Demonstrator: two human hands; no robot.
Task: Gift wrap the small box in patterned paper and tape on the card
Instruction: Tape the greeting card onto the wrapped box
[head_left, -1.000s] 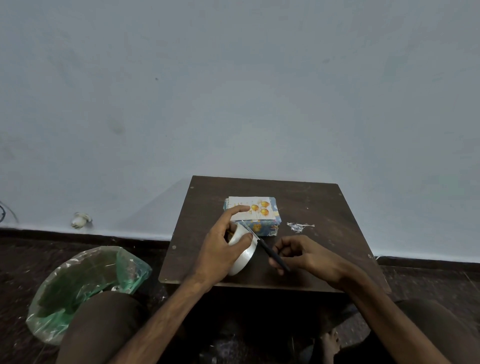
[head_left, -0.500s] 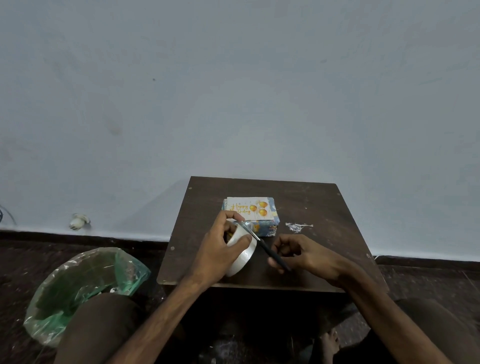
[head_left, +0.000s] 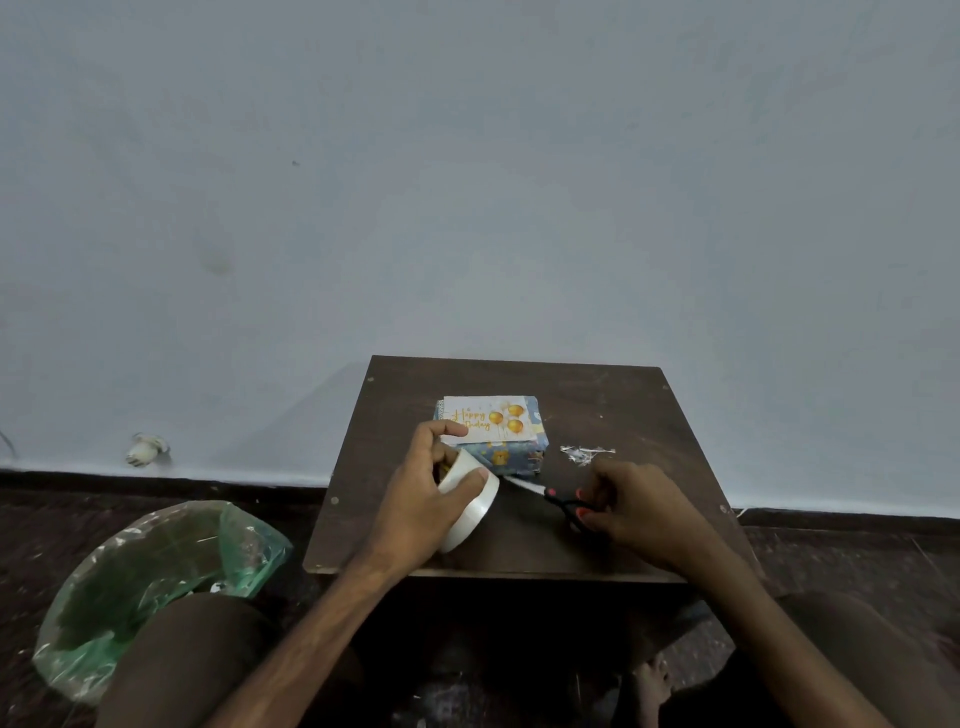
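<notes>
A small box wrapped in blue patterned paper sits near the middle of the dark wooden table. A white "Happy Birthday" card with gold balloons lies on top of it. My left hand grips a roll of clear tape upright just in front of the box, index finger reaching toward the card's left edge. My right hand holds black scissors to the right of the roll, their blades pointing at it along a short strip of tape.
A crumpled scrap of tape lies on the table right of the box. A bin lined with a green plastic bag stands on the floor at the left. My knees flank the table's near edge. A wall rises behind.
My right hand has drawn the scissors back to the right, away from the roll's top. My left index finger has come off the card, uncovering its lettering.
</notes>
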